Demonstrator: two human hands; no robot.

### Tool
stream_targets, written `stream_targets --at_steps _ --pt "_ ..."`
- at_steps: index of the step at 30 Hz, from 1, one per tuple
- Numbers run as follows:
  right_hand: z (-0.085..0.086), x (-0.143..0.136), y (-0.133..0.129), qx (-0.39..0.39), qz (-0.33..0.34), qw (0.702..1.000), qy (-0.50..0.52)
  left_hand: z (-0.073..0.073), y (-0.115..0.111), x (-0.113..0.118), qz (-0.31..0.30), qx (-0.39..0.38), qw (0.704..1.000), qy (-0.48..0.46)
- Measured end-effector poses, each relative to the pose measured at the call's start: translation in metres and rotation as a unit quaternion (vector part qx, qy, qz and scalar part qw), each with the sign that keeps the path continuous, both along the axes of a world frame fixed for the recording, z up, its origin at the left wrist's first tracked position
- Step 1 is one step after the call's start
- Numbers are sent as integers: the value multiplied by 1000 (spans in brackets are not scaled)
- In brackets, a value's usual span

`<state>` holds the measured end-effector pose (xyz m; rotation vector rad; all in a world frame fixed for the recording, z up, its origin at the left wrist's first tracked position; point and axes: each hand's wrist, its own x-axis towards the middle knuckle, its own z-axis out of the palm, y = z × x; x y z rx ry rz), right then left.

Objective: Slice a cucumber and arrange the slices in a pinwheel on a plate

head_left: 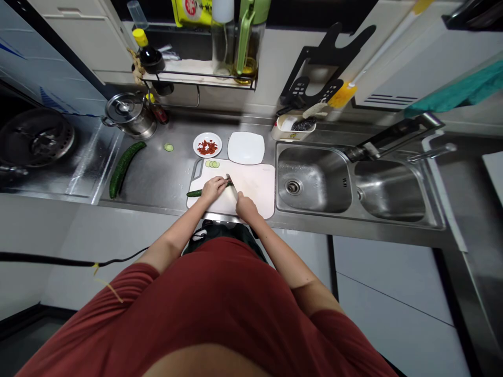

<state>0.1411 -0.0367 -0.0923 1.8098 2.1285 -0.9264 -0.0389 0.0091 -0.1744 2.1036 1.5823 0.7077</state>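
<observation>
On the white cutting board [255,191], my left hand [212,189] is closed over a dark green cucumber [194,193], whose uncut end sticks out to the left. My right hand [245,207] grips a kitchen knife [232,187], its blade angled up and left against the cucumber's right end, close to my left fingertips. A few pale green cucumber slices [212,164] lie at the board's upper left. Behind the board stand a white plate with chopped red pieces [207,145] and a white square plate [246,148].
A whole cucumber [124,166] and a few slices [168,147] rest on the steel counter at left. A lidded steel pot [129,115] stands behind them, near the stove [35,137]. To the right is a double sink [314,175]. A bottle rack [200,78] hangs above.
</observation>
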Motion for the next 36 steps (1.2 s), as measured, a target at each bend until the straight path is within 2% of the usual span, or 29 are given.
stream_targets --at_steps 8,21,30,36 --pt "1 -2 6 -7 1 1000 9 6 0 2 8 -35 999 20" --pt "-6 -14 20 25 6 1000 7 -4 2 -1 -19 47 999 7" --pt "-7 -1 7 5 17 1000 -6 -6 2 -1 -14 39 999 8" --pt "-9 -5 13 10 17 1000 -7 -6 3 -1 -17 36 999 10"
